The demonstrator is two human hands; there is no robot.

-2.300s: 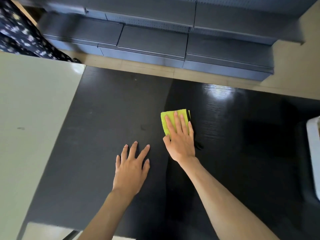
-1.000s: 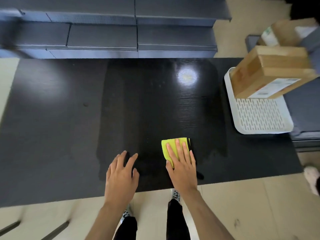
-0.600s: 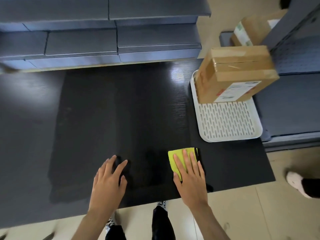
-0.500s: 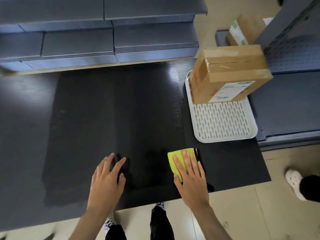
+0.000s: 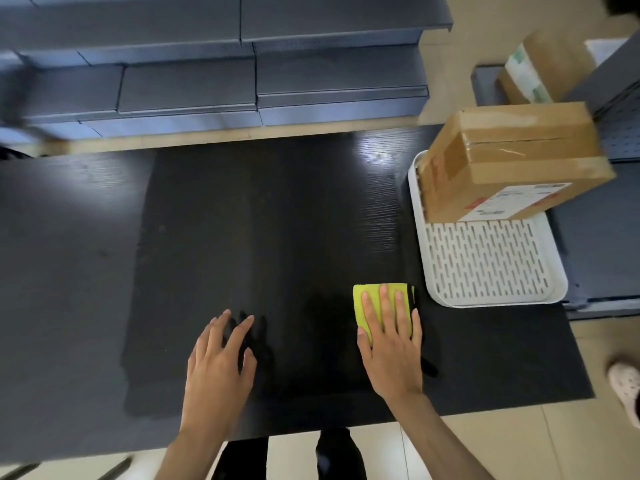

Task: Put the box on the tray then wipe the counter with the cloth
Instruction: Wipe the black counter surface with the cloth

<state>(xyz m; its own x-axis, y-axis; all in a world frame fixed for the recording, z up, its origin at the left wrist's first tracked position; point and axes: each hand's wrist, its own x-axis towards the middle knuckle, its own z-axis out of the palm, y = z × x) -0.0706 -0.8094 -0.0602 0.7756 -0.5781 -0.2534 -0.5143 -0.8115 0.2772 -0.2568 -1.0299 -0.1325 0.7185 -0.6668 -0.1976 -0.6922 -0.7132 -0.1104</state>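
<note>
A taped cardboard box (image 5: 509,161) with a shipping label stands on the far half of the white slotted tray (image 5: 485,268) at the right end of the black counter (image 5: 259,220). My right hand (image 5: 391,344) lies flat, palm down, pressing a folded yellow-green cloth (image 5: 372,296) onto the counter just left of the tray's near corner. My left hand (image 5: 221,355) rests flat on the counter with fingers spread, holding nothing, left of the cloth near the front edge.
Grey metal shelving (image 5: 225,64) runs along the far side of the counter. A second cardboard box (image 5: 543,67) sits on a grey unit at the far right. Another person's white shoe (image 5: 625,386) is on the tiled floor at right. My legs show below the counter's front edge.
Over two seconds my right hand has slid the cloth from the counter's middle toward the front right, near the tray. The left hand followed along the front edge. The view swung right.
</note>
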